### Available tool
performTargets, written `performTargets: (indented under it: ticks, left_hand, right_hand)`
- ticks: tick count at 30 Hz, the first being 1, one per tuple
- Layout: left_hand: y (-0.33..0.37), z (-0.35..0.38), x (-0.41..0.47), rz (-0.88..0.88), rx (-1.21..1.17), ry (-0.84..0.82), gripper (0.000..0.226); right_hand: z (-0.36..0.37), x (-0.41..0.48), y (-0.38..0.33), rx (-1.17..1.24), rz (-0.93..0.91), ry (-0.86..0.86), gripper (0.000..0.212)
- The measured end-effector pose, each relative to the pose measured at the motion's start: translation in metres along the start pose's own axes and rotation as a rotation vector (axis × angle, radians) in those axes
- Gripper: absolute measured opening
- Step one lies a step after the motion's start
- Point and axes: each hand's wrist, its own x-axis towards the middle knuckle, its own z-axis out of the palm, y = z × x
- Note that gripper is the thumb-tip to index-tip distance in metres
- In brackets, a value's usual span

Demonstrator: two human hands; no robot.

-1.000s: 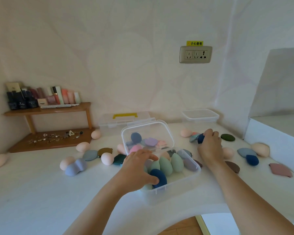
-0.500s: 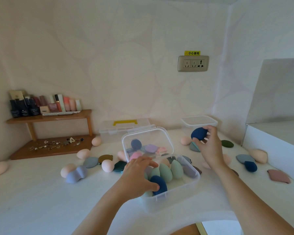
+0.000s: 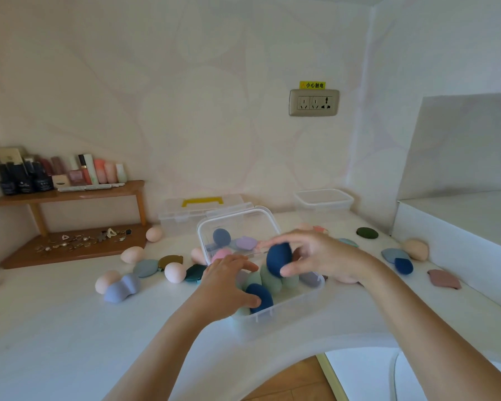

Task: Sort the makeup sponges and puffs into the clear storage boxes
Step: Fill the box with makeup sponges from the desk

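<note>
A white worktop fills the lower view. At nine o'clock, against the wall, stands a two-level wooden shelf: its upper board carries a row of cosmetic bottles and tubes, dark ones leftmost and pink ones further right, and its lower board holds scattered small trinkets, too small to identify. At one o'clock a beige wall socket sits just under a yellow label. A raised white ledge lies at three o'clock, and wooden floor shows at six.

White counter, scattered sponges, clear box
</note>
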Motion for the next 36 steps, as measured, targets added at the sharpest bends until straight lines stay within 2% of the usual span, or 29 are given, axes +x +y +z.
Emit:
performTargets:
  ticks: [2, 3, 6, 8, 16, 19, 21, 24, 28, 30, 33, 34, 36]
  left_hand:
    - [0.000, 0.001, 0.000, -0.003, -0.012, 0.009, 0.052]
    - [0.000, 0.002, 0.000, -0.004, -0.012, 0.014, 0.052]
    - [0.000, 0.003, 0.001, -0.003, -0.006, 0.026, 0.052]
    - [-0.001, 0.003, 0.001, -0.004, -0.007, 0.024, 0.052]
    - [0.000, 0.002, 0.000, 0.001, -0.002, 0.024, 0.058]
    - [0.003, 0.002, -0.004, 0.059, 0.018, 0.044, 0.061]
    - [0.005, 0.002, -0.006, 0.124, 0.029, 0.040, 0.052]
    - [0.003, 0.001, -0.005, 0.246, 0.075, 0.007, 0.038]
    - [0.007, 0.002, 0.000, 0.339, 0.157, -0.052, 0.032]
    - [0.010, 0.003, 0.004, 0.319, 0.168, -0.085, 0.032]
    - [0.014, 0.005, 0.008, 0.292, 0.196, -0.138, 0.033]
    - [0.015, 0.006, 0.009, 0.295, 0.207, -0.145, 0.032]
    - [0.018, 0.007, 0.009, 0.305, 0.223, -0.147, 0.030]
  right_hand:
    - [0.006, -0.007, -0.007, -0.063, 0.059, -0.155, 0.039]
    - [0.009, -0.009, -0.010, -0.138, 0.075, -0.180, 0.038]
    - [0.017, -0.006, -0.010, -0.494, 0.095, -0.093, 0.038]
    - [0.023, -0.001, -0.009, -0.603, 0.122, -0.057, 0.040]
    - [0.021, 0.001, -0.011, -0.479, 0.117, -0.162, 0.031]
    - [0.024, 0.002, -0.007, -0.524, 0.114, -0.081, 0.031]
    - [0.026, 0.002, -0.002, -0.520, 0.130, -0.012, 0.031]
    - [0.028, -0.001, 0.000, -0.484, 0.120, 0.055, 0.019]
    - [0.020, -0.015, 0.003, -0.377, 0.103, 0.072, 0.007]
    - [0.010, -0.025, 0.007, -0.307, 0.089, 0.099, 0.013]
    - [-0.009, -0.047, 0.021, -0.256, 0.068, 0.308, 0.012]
    - [-0.014, -0.057, 0.027, -0.295, 0.072, 0.351, 0.025]
    - [-0.018, -0.081, 0.040, -0.341, 0.115, 0.300, 0.056]
